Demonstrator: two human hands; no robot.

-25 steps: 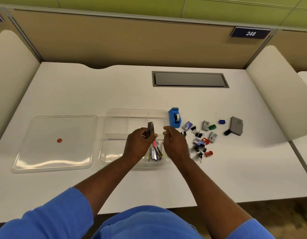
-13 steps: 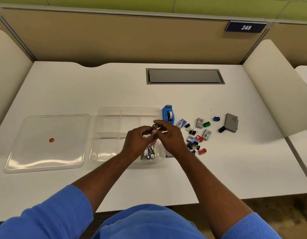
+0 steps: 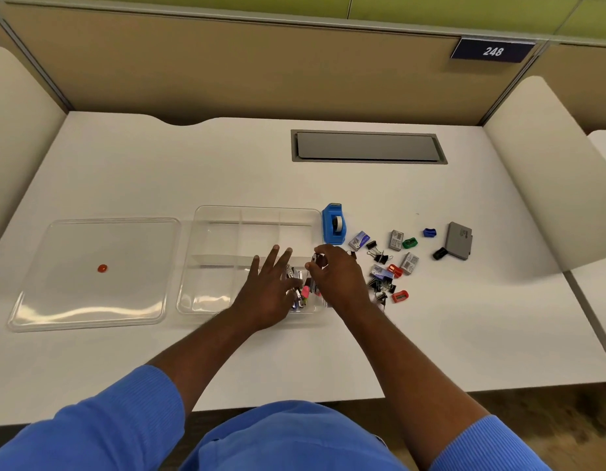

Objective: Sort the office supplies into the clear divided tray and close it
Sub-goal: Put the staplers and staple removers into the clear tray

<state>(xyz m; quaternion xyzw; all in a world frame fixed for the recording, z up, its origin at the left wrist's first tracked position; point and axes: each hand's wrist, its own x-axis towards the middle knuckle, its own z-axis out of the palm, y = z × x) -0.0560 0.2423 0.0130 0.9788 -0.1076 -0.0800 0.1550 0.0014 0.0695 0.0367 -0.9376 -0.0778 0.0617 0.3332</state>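
Barely visible item (image 3: 316,258) in right hand (image 3: 337,278)

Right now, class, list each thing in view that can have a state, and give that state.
clear divided tray: open, lid off, one near compartment holding supplies.
lid: lying flat, left of tray.
left hand: open, fingers spread over tray.
right hand: pinching a small metal item.
tape dispenser: upright, outside tray.
desk hatch: closed.

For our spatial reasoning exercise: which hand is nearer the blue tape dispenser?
Right. The right hand is just nearer the person than the blue tape dispenser; the left hand lies farther left, over the tray.
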